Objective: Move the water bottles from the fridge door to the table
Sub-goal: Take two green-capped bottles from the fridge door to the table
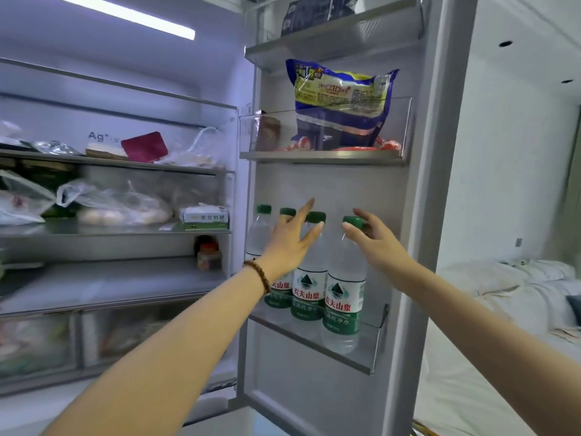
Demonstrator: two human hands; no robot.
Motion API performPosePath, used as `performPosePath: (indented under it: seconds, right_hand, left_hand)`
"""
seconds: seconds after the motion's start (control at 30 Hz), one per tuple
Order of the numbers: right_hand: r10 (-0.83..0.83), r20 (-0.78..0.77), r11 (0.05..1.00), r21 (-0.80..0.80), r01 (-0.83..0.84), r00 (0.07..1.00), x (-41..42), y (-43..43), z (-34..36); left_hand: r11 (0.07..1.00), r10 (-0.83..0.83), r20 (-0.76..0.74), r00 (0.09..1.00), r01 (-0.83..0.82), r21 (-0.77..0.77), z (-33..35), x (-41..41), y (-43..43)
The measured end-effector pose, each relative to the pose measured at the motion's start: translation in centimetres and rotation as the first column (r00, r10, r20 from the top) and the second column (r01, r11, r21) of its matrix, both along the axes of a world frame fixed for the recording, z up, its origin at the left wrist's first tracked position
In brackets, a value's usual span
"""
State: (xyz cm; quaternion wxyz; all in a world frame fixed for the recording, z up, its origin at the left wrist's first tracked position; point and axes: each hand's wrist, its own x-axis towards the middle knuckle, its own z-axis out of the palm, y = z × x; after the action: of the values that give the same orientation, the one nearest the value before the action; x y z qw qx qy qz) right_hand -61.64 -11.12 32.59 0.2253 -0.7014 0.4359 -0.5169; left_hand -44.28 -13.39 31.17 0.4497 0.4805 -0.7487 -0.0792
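Note:
Several clear water bottles with green caps and red-and-green labels stand in a row in the lower shelf of the open fridge door [361,357]. The rightmost bottle [344,297] is nearest me. My right hand [375,240] reaches its green cap, fingers curled around the cap but spread. My left hand [290,240], with a bead bracelet on the wrist, is spread open in front of the second bottle from the right [309,291] and the one behind it [280,289]. The leftmost bottle [259,231] stands untouched. No table is in view.
A blue and yellow food bag [342,105] fills the door shelf above the bottles. The fridge interior at left holds plastic bags [119,206], a small box [206,217] and a jar [209,254]. A bed with white bedding [503,294] lies to the right.

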Motion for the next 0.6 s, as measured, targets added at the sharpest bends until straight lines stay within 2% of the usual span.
performPosePath:
  seconds: [0.1, 0.23, 0.4, 0.6]
  right_hand:
    - [-0.018, 0.078, 1.0, 0.016, 0.016, 0.997, 0.0, -0.7, -0.6]
    - [0.025, 0.181, 1.0, 0.009, -0.027, 0.983, 0.4, -0.9, -1.4]
    - [0.037, 0.269, 0.997, -0.072, -0.018, 0.962, 0.5, -0.9, -2.0]
    - [0.104, 0.249, 0.975, -0.219, -0.048, 0.963, 0.9, 0.4, 0.6]
  left_hand:
    - [0.993, -0.081, -0.139, 0.987, 0.092, 0.073, 0.3, -0.8, -0.2]
    - [0.99, -0.072, -0.298, 0.952, 0.105, 0.097, 0.4, -1.6, -0.2]
    - [0.993, -0.096, -0.371, 0.924, 0.112, 0.021, -0.1, -1.7, 0.4]
    - [0.994, -0.088, -0.492, 0.866, 0.045, -0.098, 1.6, -0.8, 2.5]
